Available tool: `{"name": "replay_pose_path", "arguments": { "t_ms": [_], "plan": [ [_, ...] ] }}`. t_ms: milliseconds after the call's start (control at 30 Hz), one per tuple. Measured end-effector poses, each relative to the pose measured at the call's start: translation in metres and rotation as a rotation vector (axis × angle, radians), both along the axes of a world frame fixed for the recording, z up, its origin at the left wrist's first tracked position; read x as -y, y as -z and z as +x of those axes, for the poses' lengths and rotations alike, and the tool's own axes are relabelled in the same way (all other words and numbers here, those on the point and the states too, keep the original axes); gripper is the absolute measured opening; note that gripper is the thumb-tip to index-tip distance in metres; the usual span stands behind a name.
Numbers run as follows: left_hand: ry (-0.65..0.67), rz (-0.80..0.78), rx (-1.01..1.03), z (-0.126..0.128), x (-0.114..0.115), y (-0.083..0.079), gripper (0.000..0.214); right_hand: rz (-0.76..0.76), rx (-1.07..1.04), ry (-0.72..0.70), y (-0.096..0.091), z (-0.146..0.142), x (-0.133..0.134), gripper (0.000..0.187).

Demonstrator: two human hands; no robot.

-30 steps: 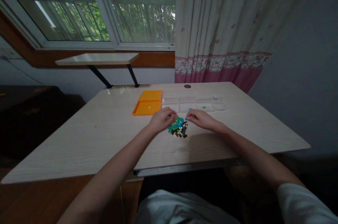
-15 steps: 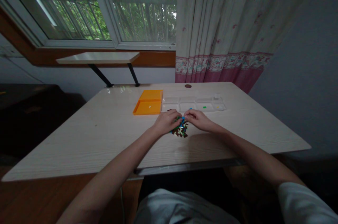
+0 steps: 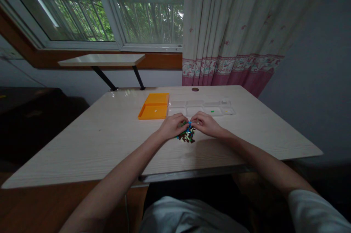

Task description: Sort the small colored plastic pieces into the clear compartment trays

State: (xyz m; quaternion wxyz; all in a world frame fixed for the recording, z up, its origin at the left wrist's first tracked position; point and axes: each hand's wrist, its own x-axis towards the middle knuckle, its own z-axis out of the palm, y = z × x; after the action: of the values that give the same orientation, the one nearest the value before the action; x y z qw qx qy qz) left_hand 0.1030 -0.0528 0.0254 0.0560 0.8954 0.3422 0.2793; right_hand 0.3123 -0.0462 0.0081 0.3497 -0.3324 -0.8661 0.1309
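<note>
A small heap of tiny coloured pieces (image 3: 187,136), blue, green, brown and white, lies on the pale wooden table (image 3: 109,141). My left hand (image 3: 172,126) and my right hand (image 3: 206,123) rest over the far side of the heap, fingertips nearly meeting. Both hands have their fingers curled and pinched together over small blue pieces; what each pinch holds is too small to make out. Behind the hands stands a clear compartment tray (image 3: 216,110) with a green piece and a yellow piece in it, and an orange tray (image 3: 154,107) holding one white piece.
A dark round spot (image 3: 195,89) marks the table's far edge. A narrow shelf on black brackets (image 3: 101,60) hangs under the window at the back left. A flowered curtain (image 3: 233,28) hangs behind the table. Dark furniture stands to the left.
Both hands have closed in over the heap from either side, covering its far part. The fingertips now almost touch.
</note>
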Motion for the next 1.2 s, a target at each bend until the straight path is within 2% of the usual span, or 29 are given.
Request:
{"name": "replay_pose_path", "arguments": {
  "t_ms": [100, 200, 333, 600, 767, 933, 1100, 1200],
  "plan": [
    [0.039, -0.056, -0.079, -0.004, -0.001, -0.007, 0.014, 0.057, -0.025, 0.044, -0.006, 0.006, 0.0, 0.02],
    [0.098, -0.137, -0.222, -0.008, 0.0, -0.012, 0.009, 0.142, -0.122, 0.153, -0.015, 0.017, -0.002, 0.02],
    [0.096, -0.202, -0.298, -0.008, 0.002, -0.013, 0.006, 0.217, -0.22, 0.283, -0.023, 0.031, -0.006, 0.019],
    [0.089, -0.234, -0.364, -0.007, 0.002, -0.016, 0.009, 0.31, -0.19, 0.256, -0.018, 0.034, -0.014, 0.017],
    [0.069, -0.202, -0.385, -0.006, 0.003, -0.018, 0.01, 0.201, -0.07, 0.375, -0.01, 0.035, -0.025, 0.014],
    [-0.023, -0.117, -0.313, -0.008, 0.0, -0.012, 0.015, 0.069, 0.027, 0.479, 0.006, 0.038, -0.037, 0.012],
    [-0.073, -0.106, -0.206, -0.01, -0.002, -0.008, 0.016, 0.019, 0.078, 0.48, 0.009, 0.039, -0.038, 0.017],
    [-0.104, -0.082, -0.151, -0.009, -0.001, -0.008, 0.016, 0.032, 0.061, 0.398, 0.003, 0.034, -0.03, 0.019]
  ]
}}
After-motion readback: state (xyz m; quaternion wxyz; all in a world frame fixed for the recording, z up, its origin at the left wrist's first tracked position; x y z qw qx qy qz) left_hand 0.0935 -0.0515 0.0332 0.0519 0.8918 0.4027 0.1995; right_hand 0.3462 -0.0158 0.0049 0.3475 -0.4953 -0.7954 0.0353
